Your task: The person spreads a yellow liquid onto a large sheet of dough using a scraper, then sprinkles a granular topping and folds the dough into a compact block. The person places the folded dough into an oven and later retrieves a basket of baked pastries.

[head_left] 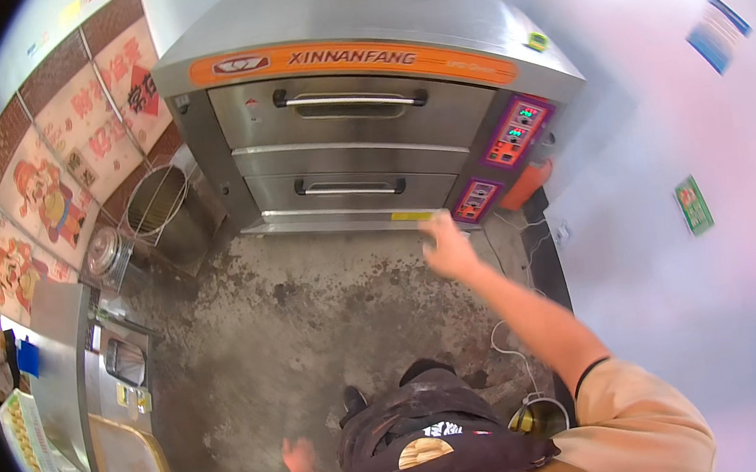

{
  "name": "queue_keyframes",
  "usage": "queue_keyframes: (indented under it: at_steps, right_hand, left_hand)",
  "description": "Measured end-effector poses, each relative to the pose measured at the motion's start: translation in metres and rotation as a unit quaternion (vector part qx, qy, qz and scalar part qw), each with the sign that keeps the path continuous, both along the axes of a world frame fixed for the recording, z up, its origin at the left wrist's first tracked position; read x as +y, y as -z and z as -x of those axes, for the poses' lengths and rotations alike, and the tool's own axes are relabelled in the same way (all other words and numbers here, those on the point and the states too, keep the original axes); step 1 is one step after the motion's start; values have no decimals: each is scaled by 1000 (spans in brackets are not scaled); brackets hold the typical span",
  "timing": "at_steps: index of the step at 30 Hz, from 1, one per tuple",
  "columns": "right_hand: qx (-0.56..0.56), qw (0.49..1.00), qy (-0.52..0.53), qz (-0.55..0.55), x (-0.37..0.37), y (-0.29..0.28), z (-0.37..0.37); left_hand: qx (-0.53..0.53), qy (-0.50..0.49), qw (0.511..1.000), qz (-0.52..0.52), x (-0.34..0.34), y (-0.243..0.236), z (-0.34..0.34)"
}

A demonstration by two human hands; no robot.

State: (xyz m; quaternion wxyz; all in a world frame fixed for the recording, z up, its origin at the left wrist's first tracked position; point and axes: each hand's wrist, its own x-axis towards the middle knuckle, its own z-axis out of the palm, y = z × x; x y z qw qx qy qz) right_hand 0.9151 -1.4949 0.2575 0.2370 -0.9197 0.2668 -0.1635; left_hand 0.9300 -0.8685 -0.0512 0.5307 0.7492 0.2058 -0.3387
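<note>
A large steel deck oven (342, 154) stands ahead of me with its two doors closed. Each door carries a bar handle, the upper handle (349, 100) and the lower handle (350, 189). My right arm stretches forward, and my right hand (447, 247) appears in front of the oven's lower right part, near the control panel (477, 200). Its fingers are partly extended and hold nothing I can see; contact with the oven cannot be told. Low at my left side hangs my left hand (299, 455), away from any object, its fingers smeared by motion.
A metal bin (166, 203) and a lidded pot (107, 250) stand left of the oven. Along the left runs a steel counter (58, 319) with a wood-framed screen (130, 464) beside it. Cables trail along the right wall near a bucket (546, 413).
</note>
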Motion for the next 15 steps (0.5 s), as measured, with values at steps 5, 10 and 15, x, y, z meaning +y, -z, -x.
queue_keyframes:
  at_steps: [5,10,15]
  right_hand:
    - [-28,975,-40,218,-195,-36,-194]
    - [77,951,-3,301,-312,-4,-316]
    - [22,950,-36,309,-303,44,-308]
  left_hand:
    - [-101,-129,970,181,-185,-120,-69]
    - [-116,-306,936,133,-223,-4,39]
    - [217,-564,790,100,-289,35,323]
